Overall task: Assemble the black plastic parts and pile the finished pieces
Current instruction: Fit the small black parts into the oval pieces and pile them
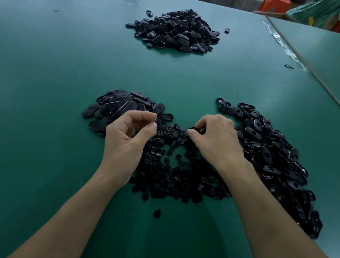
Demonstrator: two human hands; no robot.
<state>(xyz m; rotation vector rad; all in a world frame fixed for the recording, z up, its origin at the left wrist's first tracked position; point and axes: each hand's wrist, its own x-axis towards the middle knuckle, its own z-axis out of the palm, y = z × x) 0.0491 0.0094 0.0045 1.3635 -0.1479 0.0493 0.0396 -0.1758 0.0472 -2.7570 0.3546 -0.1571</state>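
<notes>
Head view: nearest, stray round button (157, 213) on green table (41, 93); heap of small round buttons (168, 171) between wrists. Left hand (129, 133) curled above it, fingertips meeting thumb, contents impossible to tell. Right hand (216, 140) pinching glossy oval shell (196, 129). Smooth oval covers (120, 106) left, holed shells (277, 160) right. Farther off, finished pile (176, 31) of dull black pieces.

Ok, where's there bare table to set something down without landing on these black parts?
Bare green table runs down the whole left side, beside the left pile. A wide bare band lies between the far pile and the left hand and right hand. Crowded: the near centre, where the small round parts meet the right pile.
</notes>
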